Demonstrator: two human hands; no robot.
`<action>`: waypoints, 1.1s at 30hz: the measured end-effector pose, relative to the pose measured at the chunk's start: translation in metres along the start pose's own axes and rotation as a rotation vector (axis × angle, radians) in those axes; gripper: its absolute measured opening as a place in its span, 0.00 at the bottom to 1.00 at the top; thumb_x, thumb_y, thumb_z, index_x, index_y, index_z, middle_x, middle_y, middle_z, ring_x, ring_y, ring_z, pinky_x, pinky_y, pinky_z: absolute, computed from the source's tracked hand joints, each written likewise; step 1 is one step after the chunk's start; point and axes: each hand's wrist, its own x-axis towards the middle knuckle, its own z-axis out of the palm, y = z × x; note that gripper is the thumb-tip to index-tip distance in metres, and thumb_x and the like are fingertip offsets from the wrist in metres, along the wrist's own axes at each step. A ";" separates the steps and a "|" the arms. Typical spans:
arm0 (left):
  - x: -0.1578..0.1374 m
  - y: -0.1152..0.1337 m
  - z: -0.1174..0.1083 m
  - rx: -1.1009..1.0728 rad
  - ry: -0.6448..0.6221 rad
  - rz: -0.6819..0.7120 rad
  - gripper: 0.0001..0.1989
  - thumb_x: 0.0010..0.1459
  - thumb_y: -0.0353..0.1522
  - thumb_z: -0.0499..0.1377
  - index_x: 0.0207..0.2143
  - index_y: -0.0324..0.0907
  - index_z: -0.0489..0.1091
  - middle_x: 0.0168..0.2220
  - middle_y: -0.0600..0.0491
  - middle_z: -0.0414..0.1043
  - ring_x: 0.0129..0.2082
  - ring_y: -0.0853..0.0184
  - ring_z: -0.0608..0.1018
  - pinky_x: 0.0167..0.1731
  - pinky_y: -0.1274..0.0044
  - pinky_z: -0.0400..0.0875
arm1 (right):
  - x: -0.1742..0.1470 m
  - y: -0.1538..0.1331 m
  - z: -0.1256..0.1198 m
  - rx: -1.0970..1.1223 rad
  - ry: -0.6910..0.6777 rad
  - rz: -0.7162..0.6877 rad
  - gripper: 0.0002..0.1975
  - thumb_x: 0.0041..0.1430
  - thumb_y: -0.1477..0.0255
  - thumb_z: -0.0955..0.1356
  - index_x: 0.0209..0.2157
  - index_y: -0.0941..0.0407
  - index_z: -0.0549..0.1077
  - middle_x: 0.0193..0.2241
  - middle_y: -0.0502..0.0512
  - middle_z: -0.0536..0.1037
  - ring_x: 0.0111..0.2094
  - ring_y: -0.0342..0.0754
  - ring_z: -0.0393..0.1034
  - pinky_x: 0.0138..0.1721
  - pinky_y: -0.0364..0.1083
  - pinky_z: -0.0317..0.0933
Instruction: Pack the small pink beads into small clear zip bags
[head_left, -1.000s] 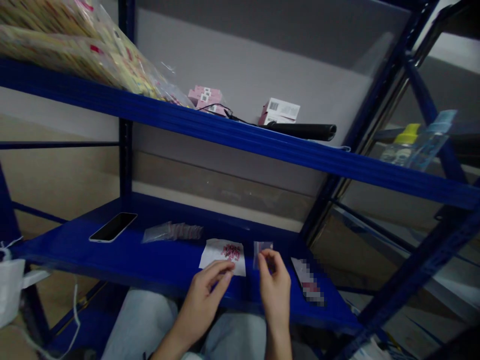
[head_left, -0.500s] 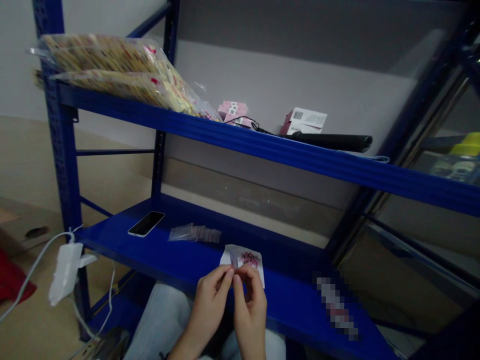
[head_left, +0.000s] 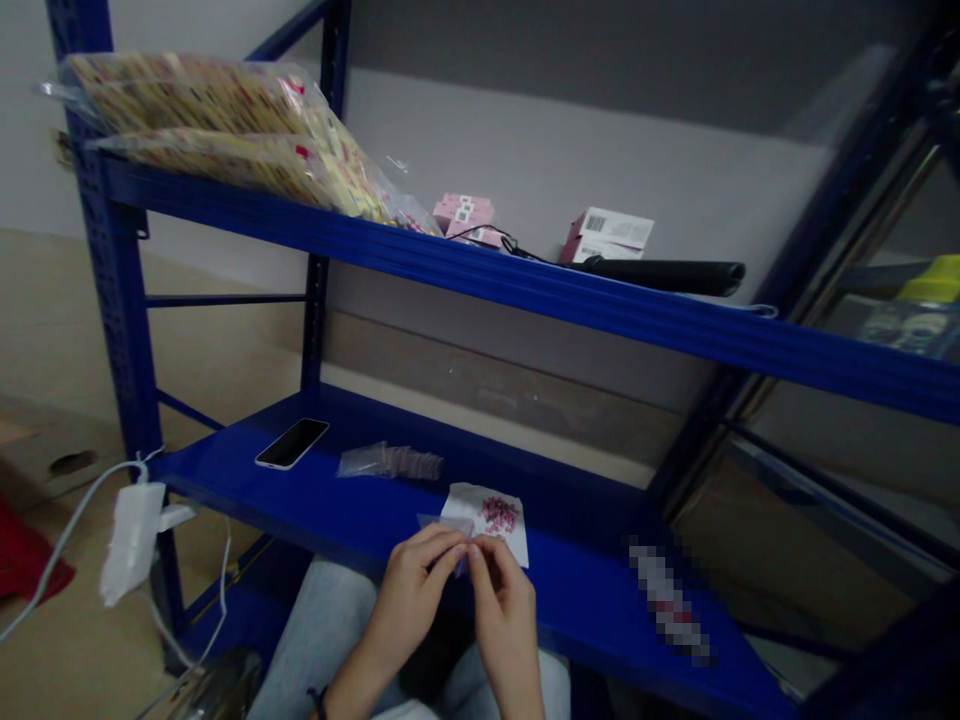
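Fingertips of your left hand (head_left: 420,575) and right hand (head_left: 504,590) nearly meet, pinching one small clear plastic bag (head_left: 445,522) by the near-left corner of one white paper sheet (head_left: 463,498). Its visible edge points leftward; your fingers hide its long axis. On that sheet lies one pile of tiny pink-and-dark pieces (head_left: 499,515), too small to count. Left of it lie one row of overlapping clear packets (head_left: 411,463) and, farther, one black-screened, white-edged phone (head_left: 294,443).

Clear bag (head_left: 450,524) partly hidden, object (head_left: 669,602) pixelated, yellow-capped bottle (head_left: 916,312) cut off
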 end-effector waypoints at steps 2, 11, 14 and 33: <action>-0.001 0.001 0.002 0.066 -0.011 0.020 0.11 0.68 0.34 0.53 0.38 0.45 0.75 0.39 0.51 0.75 0.41 0.64 0.76 0.42 0.78 0.68 | -0.003 0.001 0.002 -0.058 0.030 -0.002 0.12 0.67 0.64 0.63 0.39 0.55 0.74 0.37 0.55 0.78 0.38 0.47 0.73 0.41 0.41 0.64; -0.003 -0.015 0.003 0.536 -0.058 -0.071 0.11 0.65 0.29 0.49 0.29 0.43 0.63 0.30 0.53 0.68 0.30 0.64 0.72 0.30 0.75 0.58 | 0.002 0.004 -0.011 -0.339 -0.036 -0.096 0.11 0.63 0.74 0.61 0.36 0.55 0.76 0.33 0.54 0.76 0.34 0.47 0.71 0.37 0.41 0.62; 0.000 -0.015 -0.001 0.595 -0.145 -0.077 0.09 0.63 0.28 0.50 0.29 0.44 0.64 0.29 0.54 0.68 0.30 0.64 0.73 0.31 0.74 0.57 | 0.004 0.007 -0.017 -0.440 -0.178 -0.082 0.15 0.61 0.78 0.60 0.36 0.54 0.79 0.32 0.54 0.74 0.35 0.47 0.71 0.37 0.41 0.62; -0.038 -0.033 0.038 -0.507 -0.348 -0.392 0.24 0.62 0.49 0.56 0.30 0.37 0.74 0.25 0.52 0.72 0.25 0.68 0.72 0.26 0.78 0.64 | 0.006 0.017 -0.019 -0.468 -0.097 0.176 0.21 0.59 0.65 0.68 0.53 0.55 0.75 0.42 0.60 0.78 0.43 0.54 0.74 0.44 0.45 0.65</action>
